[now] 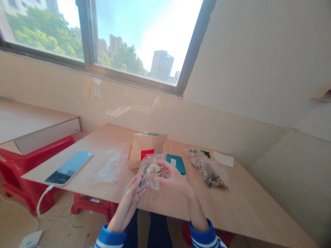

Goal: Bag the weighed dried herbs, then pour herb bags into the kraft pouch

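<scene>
Above the table's front edge I hold a clear zip bag point(155, 184) with dark bits and a pale, dried-looking piece point(153, 168) showing at it. My left hand point(133, 191) is closed on the bag's lower left side. My right hand point(174, 178) has its fingers curled at the bag's right side, close around the pale piece. Whether those fingertips are inside the bag or outside it, I cannot tell. Just behind stands an open brown paper pouch point(137, 146) with a red label. A teal flat device point(179, 163), perhaps a scale, lies partly behind my right hand.
Flat empty-looking zip bags point(107, 168) lie left of my hands, beside a phone point(69, 168) on a white cable. Several filled zip bags point(214, 177) with brown dried pieces lie right, near a white paper piece point(223, 159). Red stools point(90, 205) stand below the table point(248, 203).
</scene>
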The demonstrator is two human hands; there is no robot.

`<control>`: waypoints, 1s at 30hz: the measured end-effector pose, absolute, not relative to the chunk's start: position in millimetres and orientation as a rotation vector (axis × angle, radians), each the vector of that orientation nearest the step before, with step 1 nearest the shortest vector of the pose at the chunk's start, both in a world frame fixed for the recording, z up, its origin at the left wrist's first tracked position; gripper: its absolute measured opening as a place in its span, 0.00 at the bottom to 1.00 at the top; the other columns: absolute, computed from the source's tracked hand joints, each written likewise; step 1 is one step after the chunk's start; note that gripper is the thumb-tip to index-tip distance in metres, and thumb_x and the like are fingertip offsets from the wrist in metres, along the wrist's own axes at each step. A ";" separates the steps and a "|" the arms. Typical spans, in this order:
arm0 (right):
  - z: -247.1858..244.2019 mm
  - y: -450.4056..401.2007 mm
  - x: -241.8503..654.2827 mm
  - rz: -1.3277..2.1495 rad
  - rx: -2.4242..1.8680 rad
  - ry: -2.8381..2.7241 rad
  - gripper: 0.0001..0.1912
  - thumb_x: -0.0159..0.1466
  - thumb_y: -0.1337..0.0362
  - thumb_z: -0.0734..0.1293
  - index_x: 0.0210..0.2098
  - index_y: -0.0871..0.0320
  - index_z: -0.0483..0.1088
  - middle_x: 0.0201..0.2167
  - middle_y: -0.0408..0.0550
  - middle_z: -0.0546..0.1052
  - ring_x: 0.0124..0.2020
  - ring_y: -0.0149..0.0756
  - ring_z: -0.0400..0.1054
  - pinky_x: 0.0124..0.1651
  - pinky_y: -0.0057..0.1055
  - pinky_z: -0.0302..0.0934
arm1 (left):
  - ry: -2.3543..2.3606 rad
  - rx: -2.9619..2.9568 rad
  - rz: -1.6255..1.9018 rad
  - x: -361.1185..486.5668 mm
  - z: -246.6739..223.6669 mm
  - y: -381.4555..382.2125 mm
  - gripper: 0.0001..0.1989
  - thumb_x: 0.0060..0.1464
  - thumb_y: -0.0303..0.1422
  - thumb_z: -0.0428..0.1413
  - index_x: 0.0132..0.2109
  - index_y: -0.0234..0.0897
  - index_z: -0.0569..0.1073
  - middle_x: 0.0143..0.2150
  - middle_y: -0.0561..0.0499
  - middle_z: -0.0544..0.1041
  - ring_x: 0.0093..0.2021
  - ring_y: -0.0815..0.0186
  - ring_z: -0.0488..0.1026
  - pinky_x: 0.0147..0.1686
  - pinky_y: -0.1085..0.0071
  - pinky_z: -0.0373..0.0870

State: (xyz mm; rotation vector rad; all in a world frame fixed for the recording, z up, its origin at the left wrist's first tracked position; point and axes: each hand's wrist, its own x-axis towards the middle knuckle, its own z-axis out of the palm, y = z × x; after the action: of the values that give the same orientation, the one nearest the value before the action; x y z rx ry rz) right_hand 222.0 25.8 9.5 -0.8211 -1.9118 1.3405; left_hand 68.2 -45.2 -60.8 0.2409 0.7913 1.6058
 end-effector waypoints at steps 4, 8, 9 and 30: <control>10.9 24.6 221.6 1.277 -0.869 -1.957 0.26 0.55 0.63 0.72 0.52 0.55 0.67 0.47 0.49 0.75 0.41 0.34 0.72 0.44 0.32 0.67 | 0.754 0.260 1.588 68.4 -62.3 -45.9 0.11 0.49 0.27 0.62 0.42 0.35 0.77 0.48 0.46 0.79 0.34 0.69 0.77 0.36 0.74 0.75; 20.6 17.8 219.8 1.162 -0.899 -2.088 0.23 0.56 0.66 0.70 0.51 0.57 0.68 0.47 0.49 0.75 0.42 0.36 0.71 0.46 0.34 0.66 | 0.731 0.244 1.555 68.5 -63.2 -46.8 0.10 0.50 0.28 0.61 0.41 0.34 0.78 0.45 0.45 0.80 0.32 0.67 0.77 0.32 0.73 0.75; 23.4 15.5 219.3 1.120 -0.897 -2.139 0.23 0.56 0.66 0.69 0.51 0.56 0.69 0.48 0.49 0.76 0.44 0.37 0.71 0.48 0.35 0.66 | 0.735 0.259 1.549 68.4 -63.7 -46.9 0.10 0.50 0.29 0.61 0.41 0.33 0.78 0.44 0.45 0.80 0.32 0.67 0.77 0.31 0.73 0.75; 37.1 -7.2 214.5 0.809 -0.826 -2.388 0.23 0.56 0.72 0.68 0.51 0.54 0.69 0.51 0.49 0.73 0.55 0.40 0.65 0.59 0.37 0.60 | 0.831 0.329 1.706 71.5 -64.4 -47.5 0.14 0.40 0.32 0.68 0.38 0.36 0.80 0.42 0.50 0.80 0.38 0.67 0.76 0.32 0.77 0.72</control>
State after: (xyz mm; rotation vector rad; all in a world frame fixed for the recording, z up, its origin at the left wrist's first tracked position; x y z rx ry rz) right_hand 214.5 -7.2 37.1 -0.8258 -2.3881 0.8093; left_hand 71.5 -47.5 -64.4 0.3294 0.8313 1.7057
